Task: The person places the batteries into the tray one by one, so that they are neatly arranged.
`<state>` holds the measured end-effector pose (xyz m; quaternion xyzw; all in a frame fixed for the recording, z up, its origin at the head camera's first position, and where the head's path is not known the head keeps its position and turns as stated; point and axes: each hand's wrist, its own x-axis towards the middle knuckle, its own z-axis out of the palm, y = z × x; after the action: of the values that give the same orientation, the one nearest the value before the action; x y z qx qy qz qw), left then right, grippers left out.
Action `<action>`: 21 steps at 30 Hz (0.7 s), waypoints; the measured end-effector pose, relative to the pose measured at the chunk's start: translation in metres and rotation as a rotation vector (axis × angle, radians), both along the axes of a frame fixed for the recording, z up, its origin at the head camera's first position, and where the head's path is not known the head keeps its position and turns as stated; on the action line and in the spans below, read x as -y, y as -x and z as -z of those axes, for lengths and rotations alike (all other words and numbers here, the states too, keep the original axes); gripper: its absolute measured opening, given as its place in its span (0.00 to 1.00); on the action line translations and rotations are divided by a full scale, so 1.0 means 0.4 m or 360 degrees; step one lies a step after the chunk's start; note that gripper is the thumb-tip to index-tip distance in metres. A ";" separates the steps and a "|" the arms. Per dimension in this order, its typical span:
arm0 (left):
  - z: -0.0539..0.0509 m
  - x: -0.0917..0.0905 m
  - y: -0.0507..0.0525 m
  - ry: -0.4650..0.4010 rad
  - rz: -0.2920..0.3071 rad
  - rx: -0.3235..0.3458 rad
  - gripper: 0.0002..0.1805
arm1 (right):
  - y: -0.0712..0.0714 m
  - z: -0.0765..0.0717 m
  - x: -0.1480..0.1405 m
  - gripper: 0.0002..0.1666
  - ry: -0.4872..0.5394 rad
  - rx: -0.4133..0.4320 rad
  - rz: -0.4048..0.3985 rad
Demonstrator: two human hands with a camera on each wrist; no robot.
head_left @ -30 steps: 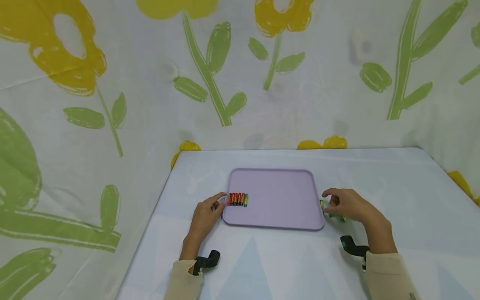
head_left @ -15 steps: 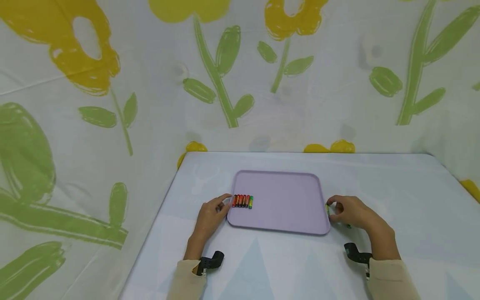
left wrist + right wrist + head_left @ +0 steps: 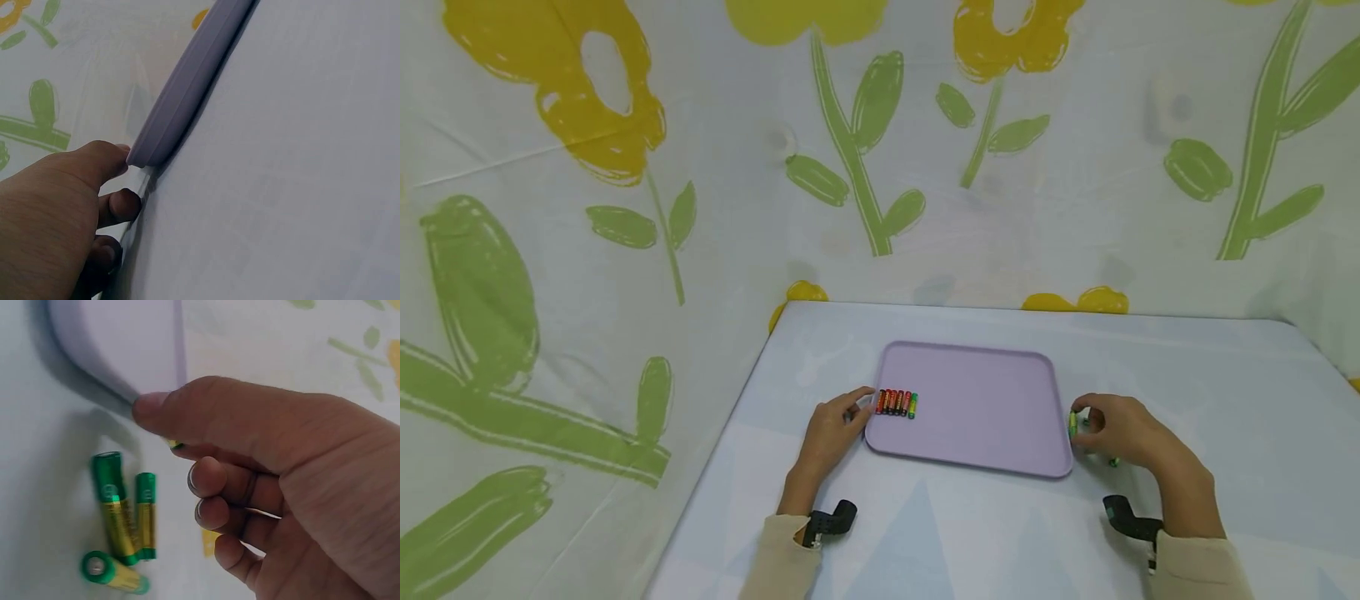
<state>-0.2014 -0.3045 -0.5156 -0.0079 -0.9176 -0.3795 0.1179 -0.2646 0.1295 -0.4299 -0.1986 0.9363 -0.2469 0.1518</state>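
The left hand (image 3: 829,433) touches the left edge of the lilac tray (image 3: 977,408) with relaxed, bent fingers; in the left wrist view that hand (image 3: 50,219) has a fingertip at the tray's rim (image 3: 181,94). Near the tray's left side lies a row of several red-and-black batteries (image 3: 892,402), with one green battery (image 3: 913,407) at its right end. Just outside the right edge, the right hand (image 3: 1123,429) pinches a green battery (image 3: 1072,423) between thumb and index finger. In the right wrist view this hand (image 3: 300,444) mostly hides its battery (image 3: 175,444).
Three loose green-and-gold batteries (image 3: 114,509) lie on the white table beside the right hand in the right wrist view. The hand partly hides them in the head view. A flowered curtain (image 3: 722,167) hangs behind and left of the table.
The right hand has closed its thumb and index finger on a green battery beside the tray and holds it. The head view has shifted; the left hand keeps its place at the tray.
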 end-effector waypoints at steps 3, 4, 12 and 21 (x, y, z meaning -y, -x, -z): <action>0.002 0.001 0.001 0.0010 -0.0007 -0.0006 0.18 | -0.002 -0.014 0.009 0.26 0.0040 -0.0084 -0.0004; 0.002 0.001 0.001 0.0010 -0.0010 -0.0005 0.18 | -0.003 -0.017 0.014 0.26 0.0062 -0.0119 -0.0011; 0.001 -0.002 0.005 -0.0021 0.0007 0.0021 0.18 | -0.007 -0.018 0.057 0.22 0.0235 -0.0377 -0.0040; 0.004 -0.001 0.003 -0.0028 -0.0020 0.0027 0.18 | 0.010 -0.012 0.117 0.20 0.0352 -0.0514 -0.0049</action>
<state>-0.2025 -0.3040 -0.5173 0.0022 -0.9152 -0.3869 0.1126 -0.2686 0.0828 -0.4252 -0.2653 0.9125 -0.3109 -0.0193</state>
